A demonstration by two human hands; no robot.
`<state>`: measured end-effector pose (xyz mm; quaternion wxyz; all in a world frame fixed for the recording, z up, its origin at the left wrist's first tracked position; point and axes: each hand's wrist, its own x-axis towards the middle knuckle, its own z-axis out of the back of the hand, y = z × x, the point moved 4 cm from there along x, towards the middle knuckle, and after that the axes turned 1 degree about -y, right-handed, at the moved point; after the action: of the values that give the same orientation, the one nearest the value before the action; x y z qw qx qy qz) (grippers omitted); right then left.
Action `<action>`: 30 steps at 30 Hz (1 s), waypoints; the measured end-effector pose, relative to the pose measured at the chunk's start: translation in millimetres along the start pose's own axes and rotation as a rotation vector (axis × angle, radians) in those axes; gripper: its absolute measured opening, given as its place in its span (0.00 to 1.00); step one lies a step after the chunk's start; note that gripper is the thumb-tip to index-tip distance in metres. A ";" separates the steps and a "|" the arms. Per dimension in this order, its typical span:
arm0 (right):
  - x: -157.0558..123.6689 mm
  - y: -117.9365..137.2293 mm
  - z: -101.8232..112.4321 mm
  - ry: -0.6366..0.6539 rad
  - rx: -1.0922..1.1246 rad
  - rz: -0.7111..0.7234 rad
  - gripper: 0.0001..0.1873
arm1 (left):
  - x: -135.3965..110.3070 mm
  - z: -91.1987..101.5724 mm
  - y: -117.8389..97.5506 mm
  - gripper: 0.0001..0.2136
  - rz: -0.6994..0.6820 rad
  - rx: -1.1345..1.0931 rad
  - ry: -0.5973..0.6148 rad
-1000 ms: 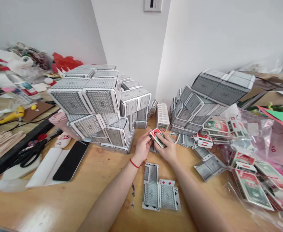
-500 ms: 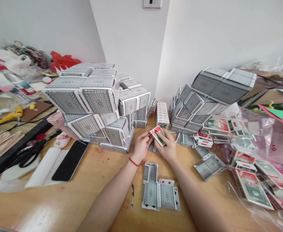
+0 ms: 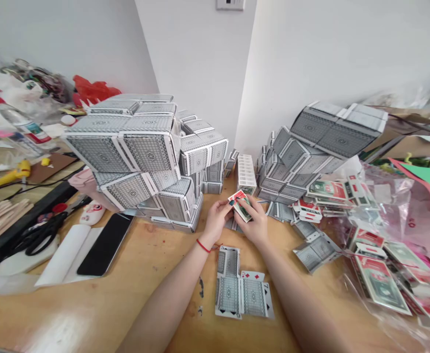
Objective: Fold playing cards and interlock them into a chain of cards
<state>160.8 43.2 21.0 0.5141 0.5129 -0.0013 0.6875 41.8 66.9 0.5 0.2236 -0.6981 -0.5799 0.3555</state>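
Observation:
A red, white and green playing card box (image 3: 243, 210) is held tilted between my two hands over the middle of the table. My right hand (image 3: 255, 223) is closed round its right side, with fingers lying across the top face. At the upper left end, the fingers of my left hand (image 3: 215, 218) are pinched on the box, and a small dark bluish spot shows beside them. Just below my forearms' gap lie joined grey-backed playing cards (image 3: 228, 289). Right behind my hands stands a white block of stacked small boxes (image 3: 246, 171).
Tall structures of grey card-covered blocks rise at left (image 3: 145, 152) and right (image 3: 303, 147). More card boxes (image 3: 380, 284) lie on plastic at the right. Toward the left are a black phone (image 3: 105, 245), scissors (image 3: 48, 233), wooden sticks (image 3: 2, 220) and a yellow glue gun (image 3: 11, 174).
A dark bluish spot now shows at the box's upper left end, near my left fingers. The box has otherwise barely moved, and both hands stay on it.

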 end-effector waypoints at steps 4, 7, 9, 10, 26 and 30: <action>0.0 -1.7 0.0 -0.010 0.013 -0.021 0.20 | 0.5 0.1 -0.3 0.10 0.022 -0.035 0.041; 0.7 -2.1 0.3 -0.010 0.022 -0.036 0.20 | 1.0 1.1 -1.0 0.09 0.021 -0.065 0.034; 1.1 -2.0 0.4 -0.006 0.028 -0.037 0.20 | 1.4 1.7 -1.5 0.08 0.019 -0.092 0.028; 1.3 -2.0 0.4 -0.003 0.031 -0.037 0.20 | 1.7 1.8 -1.8 0.08 0.020 -0.104 0.025; 3.4 -1.5 2.7 -0.002 0.172 -0.173 0.20 | 4.8 2.0 -0.8 0.06 0.032 -0.078 0.026; 5.2 -3.5 1.7 -0.008 0.353 -0.308 0.18 | 2.9 0.5 -2.2 0.07 0.046 -0.085 0.068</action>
<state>164.8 47.6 23.7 0.5152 0.5916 0.1952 0.5886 40.2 70.2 1.1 0.2051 -0.7318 -0.5703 0.3115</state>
